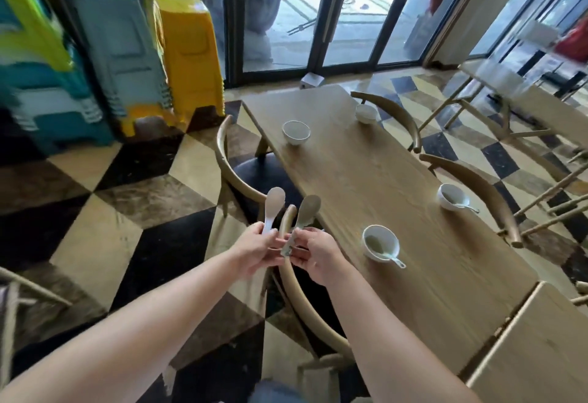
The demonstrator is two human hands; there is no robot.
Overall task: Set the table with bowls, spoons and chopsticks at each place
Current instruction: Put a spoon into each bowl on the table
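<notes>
White soup spoons are in hand, one per hand. The left hand point(259, 251) pinches the handle of the left spoon point(274, 203). The right hand point(318, 256) grips the handle of the right spoon point(308, 210). Both spoon heads point to 12 o'clock above the chair back point(286, 223), just off the long edge of the wooden table point(381, 173).

Step in hand, as judged: spoon distribution, half done. With the hands as centre, the near bowl point(381, 242) at 3 o'clock and the right-side bowl point(452, 196) near 2 o'clock each have a spoon resting in them. The far-left bowl point(296, 132) at 12 o'clock and the far-right bowl point(366, 113) at 1 o'clock appear to hold none.

Next move calls for:
- Advance along the table toward 12 o'clock.
- Lay one spoon in each far bowl, head down, handle on the rim.

Limits of view:
- No chopsticks show anywhere.
- Handle ends are hidden inside the fingers, so it cannot be told whether the right hand holds a further item.
- Far bowl interiors are small and blurred.
- The adjoining tabletop point(541, 355) at 5 o'clock is cut off by the frame edge.
</notes>
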